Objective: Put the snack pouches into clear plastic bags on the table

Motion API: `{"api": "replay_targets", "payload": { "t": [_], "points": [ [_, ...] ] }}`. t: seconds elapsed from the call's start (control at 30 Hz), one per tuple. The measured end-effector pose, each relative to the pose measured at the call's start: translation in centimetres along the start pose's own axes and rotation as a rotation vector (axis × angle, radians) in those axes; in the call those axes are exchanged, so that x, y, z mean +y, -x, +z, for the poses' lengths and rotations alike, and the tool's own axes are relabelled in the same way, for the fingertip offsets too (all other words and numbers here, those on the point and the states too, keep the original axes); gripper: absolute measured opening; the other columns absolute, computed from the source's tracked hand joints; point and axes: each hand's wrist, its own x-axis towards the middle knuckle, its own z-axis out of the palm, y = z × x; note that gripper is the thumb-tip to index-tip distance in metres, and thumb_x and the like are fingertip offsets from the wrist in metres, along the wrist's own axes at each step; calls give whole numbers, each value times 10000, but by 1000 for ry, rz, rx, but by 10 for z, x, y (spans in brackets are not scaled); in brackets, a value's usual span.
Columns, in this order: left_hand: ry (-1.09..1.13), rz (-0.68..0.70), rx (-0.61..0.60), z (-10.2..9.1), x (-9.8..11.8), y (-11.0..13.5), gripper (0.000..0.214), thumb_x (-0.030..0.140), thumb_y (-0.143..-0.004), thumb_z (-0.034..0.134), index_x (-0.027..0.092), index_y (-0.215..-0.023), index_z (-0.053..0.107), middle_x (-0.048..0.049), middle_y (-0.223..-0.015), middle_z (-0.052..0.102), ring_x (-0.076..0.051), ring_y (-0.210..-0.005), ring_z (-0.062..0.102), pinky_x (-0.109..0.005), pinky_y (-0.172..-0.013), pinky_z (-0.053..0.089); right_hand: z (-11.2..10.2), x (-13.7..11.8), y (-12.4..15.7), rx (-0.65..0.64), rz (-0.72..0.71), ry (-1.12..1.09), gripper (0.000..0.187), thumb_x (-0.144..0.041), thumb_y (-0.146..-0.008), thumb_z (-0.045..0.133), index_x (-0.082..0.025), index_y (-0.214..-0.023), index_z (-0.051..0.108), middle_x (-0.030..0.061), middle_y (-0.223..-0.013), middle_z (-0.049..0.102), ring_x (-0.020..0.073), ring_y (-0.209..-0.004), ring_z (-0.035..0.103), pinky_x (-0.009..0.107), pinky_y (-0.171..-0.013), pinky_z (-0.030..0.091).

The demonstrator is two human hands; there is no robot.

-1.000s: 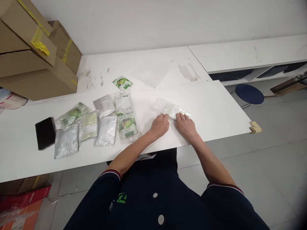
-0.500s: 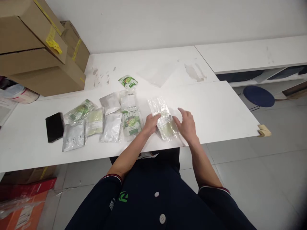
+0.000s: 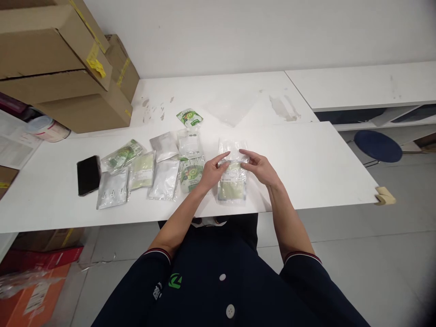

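Observation:
A clear plastic bag [image 3: 232, 146] with a light green packet [image 3: 232, 190] inside lies upright before me near the table's front edge. My left hand [image 3: 213, 173] grips the bag's left side, thumb and forefinger at the bag's middle. On the opposite side, my right hand [image 3: 261, 170] has its thumb and forefinger on the bag too. Just left of my left hand is a bagged green fruit-print pouch [image 3: 191, 175]. Beside that lie a bagged silver pouch [image 3: 164, 180] and another bagged light green packet [image 3: 142, 170].
More pouches lie leftward, including a silver pouch [image 3: 112, 190] beside a black phone [image 3: 88, 175]. A fruit-print packet [image 3: 190, 117] and an empty clear bag [image 3: 231, 110] lie farther back. Cardboard boxes [image 3: 85, 109] stand at the back left; a blue stool [image 3: 378, 146] stands right.
The bag has been turned from slanted to straight and flat on the table. My right hand has come in from the right onto it; my left hand has shifted to its upper left side.

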Motion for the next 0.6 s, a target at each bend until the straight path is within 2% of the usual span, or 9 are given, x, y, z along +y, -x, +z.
{"api": "replay_targets", "payload": {
  "t": [0.07, 0.17, 0.27, 0.33, 0.37, 0.43, 0.5, 0.6],
  "points": [
    [-30, -12, 13, -4, 0, -2, 485, 390, -849, 673, 243, -1309, 637, -36, -1068, 731, -152, -767, 631, -283, -693, 514, -4, -7, -1, -36, 35, 106, 588, -384, -763, 735, -207, -1315, 640, 9, -847, 624, 151, -742, 512, 345, -730, 466],
    [-154, -32, 37, -9, 4, -5, 452, 365, -829, 688, 228, -1259, 664, -8, -849, 695, -127, -655, 561, -272, -635, 469, -5, -17, 0, -44, 61, 325, 359, -397, -781, 698, -181, -1065, 738, 37, -856, 610, 168, -754, 524, 361, -729, 459],
    [-350, -45, 27, -15, 14, -5, 252, 407, -816, 700, 213, -976, 723, -13, -795, 623, -142, -696, 553, -286, -673, 461, -4, -21, 1, 19, -38, 415, 210, -385, -788, 670, -186, -844, 709, 65, -949, 591, 195, -853, 546, 361, -757, 462],
    [-392, -43, 32, -19, 18, -5, 267, 457, -807, 708, 194, -808, 657, -26, -837, 599, -153, -756, 565, -295, -710, 469, -1, -19, -1, 34, -65, 328, 209, -398, -810, 647, -191, -836, 660, 46, -896, 589, 178, -812, 540, 330, -713, 455],
    [-334, -51, 23, -20, 19, -4, 301, 473, -799, 716, 190, -792, 612, -28, -863, 598, -153, -778, 574, -295, -722, 475, 2, -16, -2, 39, -53, 254, 222, -413, -819, 641, -193, -845, 637, 26, -831, 583, 159, -748, 526, 311, -671, 442],
    [-85, -99, -46, -19, 15, -5, 359, 489, -777, 740, 196, -853, 547, -23, -895, 621, -148, -797, 601, -289, -730, 491, 8, -9, -6, 87, -4, 85, 256, -439, -811, 662, -200, -880, 603, -23, -697, 542, 125, -617, 473, 279, -587, 406],
    [163, -166, -84, -17, 7, -9, 424, 481, -739, 775, 204, -912, 506, -8, -866, 647, -140, -766, 622, -280, -710, 501, 18, -2, -10, 163, 41, -96, 336, -453, -775, 715, -213, -976, 591, -47, -669, 542, 119, -581, 477, 270, -571, 417],
    [277, -208, 75, -14, -4, -20, 428, 428, -718, 794, 200, -914, 490, 7, -794, 655, -136, -703, 626, -272, -669, 500, 31, 6, -15, 114, 88, -308, 447, -479, -761, 741, -225, -1092, 580, -17, -796, 640, 144, -675, 582, 300, -660, 499]
  ]
}}
